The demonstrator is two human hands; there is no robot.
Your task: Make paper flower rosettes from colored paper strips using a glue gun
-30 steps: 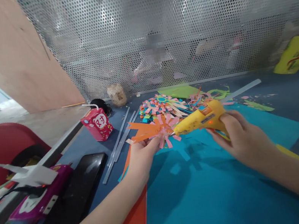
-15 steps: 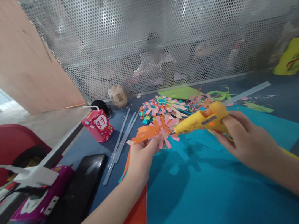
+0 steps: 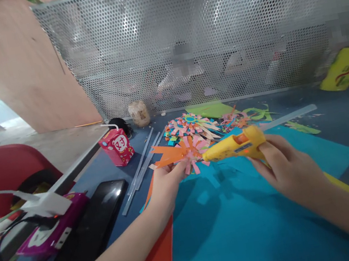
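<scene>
My left hand (image 3: 167, 183) is closed on a paper flower (image 3: 193, 150) with orange and pink strips, pinching it between thumb and fingers. In my right hand (image 3: 284, 163) is a yellow glue gun (image 3: 234, 144), its handle wrapped by the fingers. The gun's nozzle points left and meets the flower near its middle; whether it touches I cannot tell. A long clear glue stick (image 3: 290, 116) sticks out of the gun's back. Both hands hover over a large blue paper sheet (image 3: 247, 234), where their shadows fall.
Behind the flower lie colourful fringed paper flowers (image 3: 190, 123) and paper scraps (image 3: 238, 119). Loose glue sticks (image 3: 140, 163), a pink drink carton (image 3: 117, 147), a black phone (image 3: 87, 231) and a purple power strip (image 3: 53, 228) are on the left. A perforated metal screen (image 3: 194, 32) stands behind.
The glue gun has dipped slightly, its nozzle staying by the flower. The orange strips have turned a little toward me. The whole view has shifted slightly.
</scene>
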